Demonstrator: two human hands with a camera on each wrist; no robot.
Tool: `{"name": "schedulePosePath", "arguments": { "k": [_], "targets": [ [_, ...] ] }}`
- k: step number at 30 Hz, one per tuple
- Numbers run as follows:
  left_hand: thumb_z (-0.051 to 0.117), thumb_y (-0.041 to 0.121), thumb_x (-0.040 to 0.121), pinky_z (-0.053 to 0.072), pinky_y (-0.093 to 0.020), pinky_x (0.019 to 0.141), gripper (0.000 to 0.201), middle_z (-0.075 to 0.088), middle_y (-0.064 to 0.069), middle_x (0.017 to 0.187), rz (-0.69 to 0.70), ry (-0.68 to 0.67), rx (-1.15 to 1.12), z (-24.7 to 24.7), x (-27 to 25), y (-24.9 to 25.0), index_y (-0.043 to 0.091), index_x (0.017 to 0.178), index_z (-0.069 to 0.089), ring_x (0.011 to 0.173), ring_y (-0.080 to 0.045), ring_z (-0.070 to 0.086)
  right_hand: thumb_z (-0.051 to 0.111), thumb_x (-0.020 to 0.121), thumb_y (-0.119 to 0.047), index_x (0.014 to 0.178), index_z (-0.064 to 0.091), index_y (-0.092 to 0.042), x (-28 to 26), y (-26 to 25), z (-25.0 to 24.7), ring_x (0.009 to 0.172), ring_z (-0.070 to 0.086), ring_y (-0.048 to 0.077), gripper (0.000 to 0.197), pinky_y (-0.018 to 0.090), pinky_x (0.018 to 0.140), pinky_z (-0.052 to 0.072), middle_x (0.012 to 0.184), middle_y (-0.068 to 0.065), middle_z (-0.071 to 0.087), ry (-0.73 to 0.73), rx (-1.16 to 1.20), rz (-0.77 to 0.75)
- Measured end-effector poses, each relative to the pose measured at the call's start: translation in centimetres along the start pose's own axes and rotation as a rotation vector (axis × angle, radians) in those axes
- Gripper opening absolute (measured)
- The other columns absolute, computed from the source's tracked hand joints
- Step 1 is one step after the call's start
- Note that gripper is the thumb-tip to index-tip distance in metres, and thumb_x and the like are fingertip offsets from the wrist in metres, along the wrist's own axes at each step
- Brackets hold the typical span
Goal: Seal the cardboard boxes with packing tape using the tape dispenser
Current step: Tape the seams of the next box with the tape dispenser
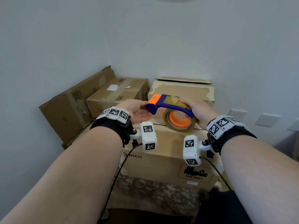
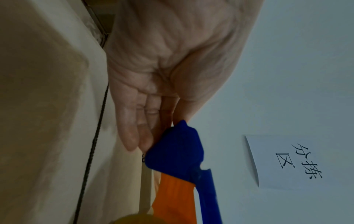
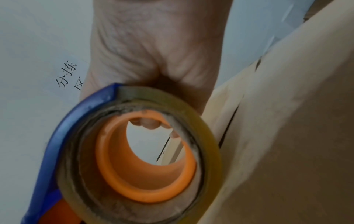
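Observation:
I hold a blue and orange tape dispenser (image 1: 168, 105) in the air above a PICO cardboard box (image 1: 161, 159) whose top flaps lie closed. My right hand (image 1: 194, 107) grips its rear end from above, over the clear tape roll (image 1: 178, 121) on the orange core. In the right wrist view the tape roll (image 3: 205, 130) fills the frame, and fingertips show through its core. My left hand (image 1: 142, 109), palm up, pinches the dispenser's blue front end between thumb and straight fingers. The left wrist view shows that blue front end (image 2: 176, 150) at the fingertips (image 2: 132, 136).
Behind the PICO box stands a worn box (image 1: 182, 89) with a loose lid. A taped box (image 1: 116, 92) and flattened cardboard (image 1: 72, 107) lean in the left corner. Wall sockets (image 1: 267, 119) are at the right; a paper sign (image 2: 283, 162) hangs on the wall.

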State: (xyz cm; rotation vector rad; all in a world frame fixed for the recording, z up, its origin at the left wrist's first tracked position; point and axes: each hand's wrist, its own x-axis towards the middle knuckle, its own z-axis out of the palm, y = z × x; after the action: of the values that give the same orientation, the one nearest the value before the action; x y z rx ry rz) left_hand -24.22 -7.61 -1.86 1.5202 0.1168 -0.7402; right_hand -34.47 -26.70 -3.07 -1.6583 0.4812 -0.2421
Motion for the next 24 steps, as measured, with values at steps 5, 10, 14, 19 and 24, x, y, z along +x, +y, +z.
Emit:
{"name": "schedulePosePath", "arguments": {
  "k": [5,10,14,19,24],
  "targets": [
    [0.059,0.012,0.093,0.053,-0.033,0.056,0.015,0.068,-0.014,0.076,-0.031,0.002,-0.039,0.0,-0.1,-0.3,0.0,0.101,0.061,0.069,-0.021,0.065,0.065,0.086,-0.04,0.072,0.063,-0.016,0.0,0.0,0.0,0.062,0.054,0.016,0.027,0.033,0.075,0.046,0.059,0.001,0.062,-0.022,0.013,-0.011],
    [0.057,0.002,0.091,0.052,-0.032,0.06,0.004,0.064,-0.013,0.078,-0.029,0.021,-0.054,0.0,-0.4,-0.4,-0.001,0.092,0.059,0.071,-0.02,0.062,0.065,0.085,-0.044,0.069,0.064,-0.018,0.0,-0.1,-0.1,0.062,0.054,0.015,0.03,0.034,0.078,0.045,0.055,-0.002,0.062,-0.041,-0.036,-0.031],
    [0.055,0.0,0.093,0.053,-0.034,0.07,0.007,0.062,-0.012,0.072,0.02,0.095,-0.037,-0.6,-0.3,0.3,-0.001,0.086,0.058,0.067,-0.017,0.06,0.064,0.083,-0.049,0.064,0.062,-0.019,-0.1,-0.6,0.0,0.062,0.054,0.016,0.036,0.033,0.079,0.044,0.056,-0.001,0.061,-0.04,-0.113,-0.044],
    [0.057,0.002,0.091,0.055,-0.032,0.073,0.008,0.062,-0.007,0.07,0.081,0.262,0.066,-3.8,-0.9,1.5,0.001,0.083,0.059,0.065,-0.012,0.057,0.064,0.081,-0.056,0.073,0.069,-0.02,-0.3,-1.8,-0.1,0.068,0.061,0.016,0.038,0.026,0.072,0.045,0.065,-0.001,0.068,-0.073,-0.228,-0.094],
    [0.06,0.005,0.091,0.056,-0.034,0.077,0.005,0.066,-0.007,0.072,0.127,0.359,0.146,-6.7,-0.4,0.2,0.002,0.088,0.064,0.063,-0.011,0.058,0.062,0.08,-0.061,0.077,0.071,-0.019,-0.7,-3.2,1.1,0.073,0.063,0.019,0.043,0.026,0.07,0.045,0.071,0.002,0.07,-0.141,-0.416,-0.096]
  ]
}}
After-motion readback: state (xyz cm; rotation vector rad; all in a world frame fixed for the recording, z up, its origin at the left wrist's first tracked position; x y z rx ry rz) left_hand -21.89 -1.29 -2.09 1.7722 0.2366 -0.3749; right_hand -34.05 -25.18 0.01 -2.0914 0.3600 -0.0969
